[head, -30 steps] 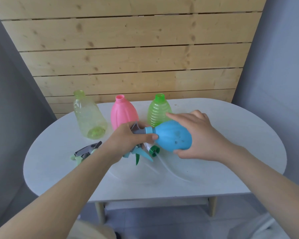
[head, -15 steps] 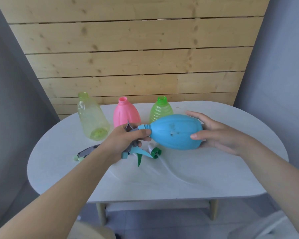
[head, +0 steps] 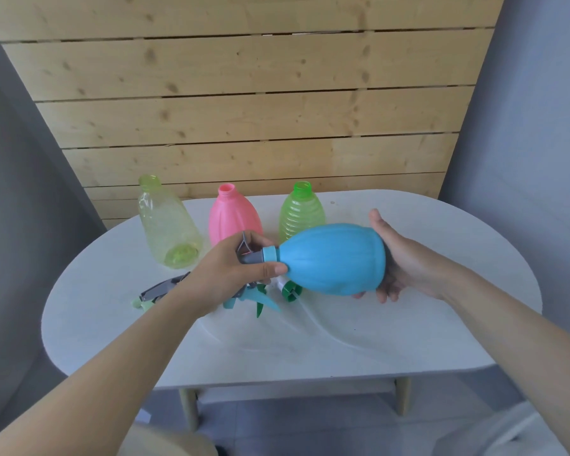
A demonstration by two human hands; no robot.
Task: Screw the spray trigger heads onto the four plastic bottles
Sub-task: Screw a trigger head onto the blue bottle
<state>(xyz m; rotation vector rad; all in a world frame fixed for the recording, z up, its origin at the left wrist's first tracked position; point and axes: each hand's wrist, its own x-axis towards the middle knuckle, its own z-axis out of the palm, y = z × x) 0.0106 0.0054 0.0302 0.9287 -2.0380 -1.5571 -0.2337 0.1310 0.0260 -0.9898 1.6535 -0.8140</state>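
Head view: blue bottle [head: 333, 258] held on its side above the table [head: 408, 340] centre, neck pointing left, clear of the surface. Right hand [head: 405, 258] cups the bottle's base, grip closed around it, fingertips showing under the bottom edge. Left hand [head: 234, 274] wraps a grey trigger head [head: 252, 256] seated at the blue neck collar, grip closed on it, thumb lying against the bottle shoulder. Three open bottles stand along the far edge of the table: yellow bottle [head: 167, 225] toward the far left, pink bottle [head: 232, 218] in the middle, green bottle [head: 301, 210] just behind the blue one. Loose heads lie on the table below the left hand: a grey and pale green head [head: 155, 292] at the left, a teal head [head: 260, 297] and a green collar [head: 290, 289] beneath the blue bottle. Thin clear tubes [head: 323, 327] trail toward the near edge.
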